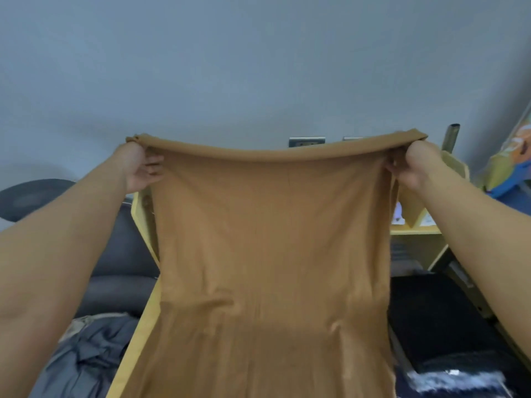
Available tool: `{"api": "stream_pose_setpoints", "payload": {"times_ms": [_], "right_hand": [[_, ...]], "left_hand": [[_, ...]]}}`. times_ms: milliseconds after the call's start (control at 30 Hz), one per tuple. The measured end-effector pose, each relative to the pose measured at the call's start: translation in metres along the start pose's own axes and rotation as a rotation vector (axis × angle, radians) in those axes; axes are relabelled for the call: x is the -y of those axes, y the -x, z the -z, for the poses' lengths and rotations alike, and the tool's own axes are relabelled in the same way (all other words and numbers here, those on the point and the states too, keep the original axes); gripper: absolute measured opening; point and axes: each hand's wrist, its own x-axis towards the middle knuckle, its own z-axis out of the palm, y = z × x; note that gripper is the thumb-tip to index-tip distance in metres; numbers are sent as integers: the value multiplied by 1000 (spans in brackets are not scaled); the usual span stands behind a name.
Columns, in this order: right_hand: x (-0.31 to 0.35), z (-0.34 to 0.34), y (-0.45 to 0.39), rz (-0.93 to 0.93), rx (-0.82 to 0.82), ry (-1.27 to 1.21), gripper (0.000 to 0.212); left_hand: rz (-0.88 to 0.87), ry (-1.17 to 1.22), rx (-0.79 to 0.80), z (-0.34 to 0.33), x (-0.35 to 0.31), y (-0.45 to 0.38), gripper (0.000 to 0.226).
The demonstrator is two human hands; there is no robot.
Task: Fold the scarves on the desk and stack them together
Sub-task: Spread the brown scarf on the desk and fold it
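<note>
Two hands: both raised at arm's length, lifting one tan scarf (270, 239) in front of a plain grey wall (258, 67).
Left hand (140, 168): fingers curled in, pinching the scarf's top left corner; palm turned toward the camera.
Right hand (411, 165): fingers curled round the scarf's top right corner, thumb side tucked into the cloth.
Scarf, top edge: stretched between the two hands, sagging slightly in the middle, with a narrow fold rolled over along the edge.
Scarf, body: hangs down as a wide sheet and runs out of view at the bottom; a few soft creases show low on the cloth.
Scarf, place: held up in the air over the yellow desk (138, 326), hiding most of the desktop.
Desk: pale yellow edge visible along the scarf's left side; a yellow shelf (416, 234) stands behind the scarf at right.
Left of desk: a dark chair (120, 254) and crumpled grey cloth (86, 357) below it.
Right of desk: dark black fabric (436, 317), partly blurred, too unclear to name further.
Wall: two sockets (307, 141) peek just above the scarf's top edge.
Far right: a colourful object (511, 162), blurred, against the wall.
</note>
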Motion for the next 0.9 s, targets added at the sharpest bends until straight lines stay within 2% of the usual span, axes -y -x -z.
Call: {"api": "stream_pose_setpoints", "payload": {"times_ms": [167,267,333,400,567,633,800,900], "right_hand": [[-44,28,47,33,20,78,39],[-87,69,94,87,-15,200,36],[-120,103,128,61,-6,271,34],[-152,138,156,-25,9,380,34],[-231,196,199,-439,142,641,33],[-252,206,206,-537,152,679,36],[-280,198,204,-668,96,710,42],[-288,182,181,-697,109,746,45]], "left_hand": [[61,50,-67,31,63,18,38],[74,150,-136,64,111,48,40],[124,187,-176,91,152,72,32],[204,157,-201,116,196,95,20],[483,-48,-175,161,295,140,39],[574,-54,-207,165,320,153,47],[590,30,-305,147,337,168,28],[616,-31,-362,134,337,148,33]]}}
